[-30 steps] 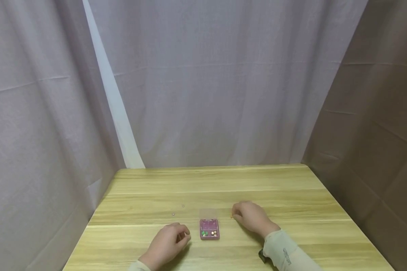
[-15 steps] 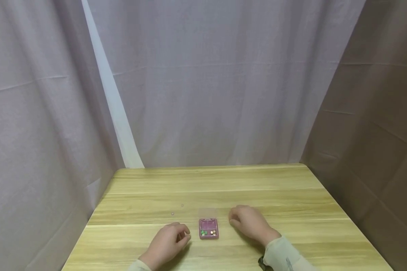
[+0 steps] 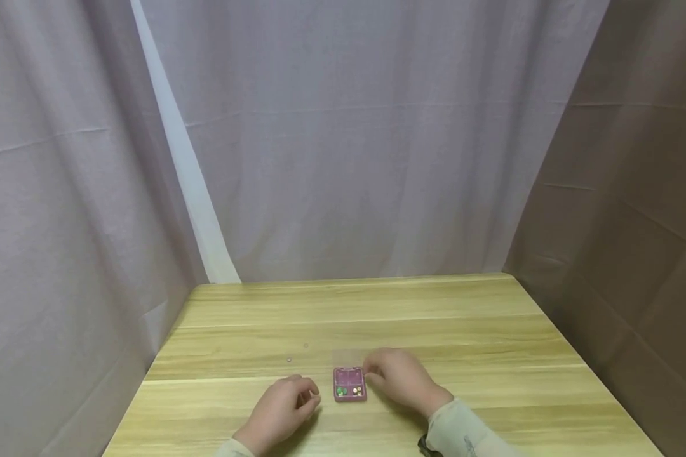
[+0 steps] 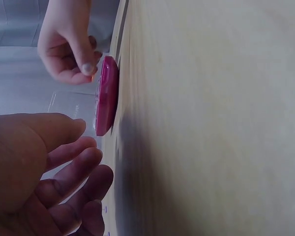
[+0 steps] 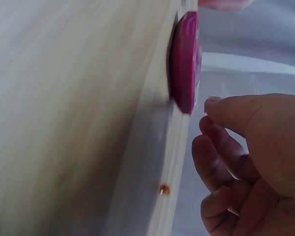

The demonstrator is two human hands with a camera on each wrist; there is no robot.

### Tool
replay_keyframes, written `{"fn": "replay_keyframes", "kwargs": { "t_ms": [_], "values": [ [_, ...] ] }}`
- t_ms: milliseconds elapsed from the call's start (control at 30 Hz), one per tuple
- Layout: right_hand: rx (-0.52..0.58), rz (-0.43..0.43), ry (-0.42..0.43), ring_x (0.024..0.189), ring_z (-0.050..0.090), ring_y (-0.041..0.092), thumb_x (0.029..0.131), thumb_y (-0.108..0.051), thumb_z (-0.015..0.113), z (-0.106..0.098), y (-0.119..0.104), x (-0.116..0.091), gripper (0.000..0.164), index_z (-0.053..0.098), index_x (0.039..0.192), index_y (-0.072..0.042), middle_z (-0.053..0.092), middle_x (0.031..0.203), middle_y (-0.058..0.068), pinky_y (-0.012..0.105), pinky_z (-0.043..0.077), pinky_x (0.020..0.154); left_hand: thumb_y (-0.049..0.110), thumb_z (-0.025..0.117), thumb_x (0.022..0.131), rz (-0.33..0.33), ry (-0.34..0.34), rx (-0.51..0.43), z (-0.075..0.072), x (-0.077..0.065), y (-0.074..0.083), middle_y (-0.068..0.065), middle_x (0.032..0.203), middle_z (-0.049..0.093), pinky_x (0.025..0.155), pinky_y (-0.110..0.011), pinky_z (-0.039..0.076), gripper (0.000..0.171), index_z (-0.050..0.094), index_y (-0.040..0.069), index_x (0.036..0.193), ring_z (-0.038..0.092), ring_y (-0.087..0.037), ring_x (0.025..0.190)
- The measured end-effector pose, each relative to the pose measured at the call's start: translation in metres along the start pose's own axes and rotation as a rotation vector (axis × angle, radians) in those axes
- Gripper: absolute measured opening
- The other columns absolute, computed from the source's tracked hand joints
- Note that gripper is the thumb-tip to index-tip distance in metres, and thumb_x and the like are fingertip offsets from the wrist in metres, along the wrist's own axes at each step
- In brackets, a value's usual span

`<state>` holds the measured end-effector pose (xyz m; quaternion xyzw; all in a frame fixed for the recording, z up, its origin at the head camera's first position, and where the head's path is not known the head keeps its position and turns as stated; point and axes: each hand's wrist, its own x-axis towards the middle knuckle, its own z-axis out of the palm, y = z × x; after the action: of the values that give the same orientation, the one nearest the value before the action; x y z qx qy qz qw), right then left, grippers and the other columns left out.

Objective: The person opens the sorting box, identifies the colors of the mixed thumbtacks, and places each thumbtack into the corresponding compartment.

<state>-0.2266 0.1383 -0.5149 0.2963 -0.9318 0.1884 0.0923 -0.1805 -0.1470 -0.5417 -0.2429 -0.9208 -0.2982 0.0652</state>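
A small pink compartment box [image 3: 350, 399] sits on the table with its clear lid [image 3: 347, 357] open at the far side. Green pieces [image 3: 341, 391] lie in its near left compartment, pale yellow ones [image 3: 357, 390] in the near right. At the box's right edge my right hand [image 3: 403, 379] pinches a tiny orange piece [image 4: 93, 77] between thumb and forefinger, mostly covered by the fingertips. My left hand [image 3: 279, 409] rests left of the box, fingers loosely bent and holding nothing.
Two tiny purplish pieces [image 3: 289, 360] lie on the wooden table [image 3: 434, 304] beyond my left hand. Another orange piece [image 5: 164, 189] lies on the table near my right hand. Grey curtains [image 3: 349, 158] hang behind and at both sides.
My right hand has moved left, from well right of the box to its right edge. My left hand stays in place. The head view has shifted slightly.
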Motion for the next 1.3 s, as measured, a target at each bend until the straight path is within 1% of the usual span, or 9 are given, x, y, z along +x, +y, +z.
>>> {"fn": "replay_keyframes", "kwargs": {
  "t_ms": [100, 233, 433, 700, 1067, 1300],
  "values": [
    [-0.001, -0.008, -0.014, 0.077, 0.058, 0.001, 0.088, -0.033, 0.070, 0.003, -0.006, 0.004, 0.007, 0.071, 0.087, -0.026, 0.069, 0.087, -0.015, 0.035, 0.057, 0.071, 0.030, 0.070, 0.088, -0.007, -0.007, -0.001, 0.001, -0.001, 0.000, 0.017, 0.077, 0.058, 0.063, -0.026, 0.052, 0.005, 0.069, 0.026, 0.091, 0.051, 0.002, 0.067],
    [0.000, -0.004, -0.030, 0.074, 0.056, 0.001, 0.088, -0.031, 0.070, 0.007, -0.009, 0.007, 0.005, 0.069, 0.084, -0.029, 0.067, 0.084, -0.016, 0.034, 0.056, 0.069, 0.028, 0.071, 0.087, 0.004, 0.003, -0.004, 0.001, 0.000, 0.003, 0.016, 0.077, 0.059, 0.062, -0.026, 0.052, 0.005, 0.069, 0.026, 0.091, 0.051, 0.002, 0.067],
    [-0.012, -0.003, -0.026, 0.073, 0.057, 0.002, 0.086, -0.030, 0.072, 0.013, -0.009, 0.010, 0.004, 0.068, 0.084, -0.031, 0.067, 0.083, -0.017, 0.035, 0.056, 0.069, 0.029, 0.071, 0.088, -0.008, -0.010, -0.013, 0.000, 0.002, 0.006, 0.017, 0.076, 0.057, 0.061, -0.025, 0.051, 0.005, 0.070, 0.025, 0.091, 0.051, 0.001, 0.066],
    [-0.029, 0.013, -0.021, 0.073, 0.057, 0.001, 0.085, -0.032, 0.072, 0.020, -0.006, 0.010, 0.005, 0.068, 0.084, -0.032, 0.067, 0.083, -0.018, 0.035, 0.056, 0.068, 0.030, 0.070, 0.088, -0.015, -0.016, -0.011, 0.002, 0.000, 0.004, 0.016, 0.077, 0.059, 0.063, -0.026, 0.052, 0.006, 0.070, 0.025, 0.091, 0.052, 0.002, 0.067],
    [-0.026, 0.016, -0.015, 0.073, 0.057, 0.002, 0.085, -0.030, 0.072, 0.019, -0.005, 0.010, 0.004, 0.068, 0.084, -0.032, 0.068, 0.083, -0.017, 0.035, 0.056, 0.067, 0.029, 0.071, 0.088, -0.006, -0.008, -0.016, 0.003, 0.000, 0.001, 0.016, 0.078, 0.060, 0.064, -0.026, 0.053, 0.005, 0.069, 0.025, 0.091, 0.052, 0.002, 0.068],
    [-0.023, 0.015, -0.011, 0.073, 0.056, 0.001, 0.085, -0.033, 0.072, 0.020, -0.005, 0.010, 0.005, 0.067, 0.084, -0.033, 0.066, 0.082, -0.019, 0.034, 0.056, 0.068, 0.029, 0.070, 0.088, -0.001, -0.003, -0.022, 0.002, 0.001, 0.002, 0.016, 0.079, 0.061, 0.063, -0.025, 0.054, 0.006, 0.069, 0.025, 0.092, 0.053, 0.002, 0.068]
  ]
}}
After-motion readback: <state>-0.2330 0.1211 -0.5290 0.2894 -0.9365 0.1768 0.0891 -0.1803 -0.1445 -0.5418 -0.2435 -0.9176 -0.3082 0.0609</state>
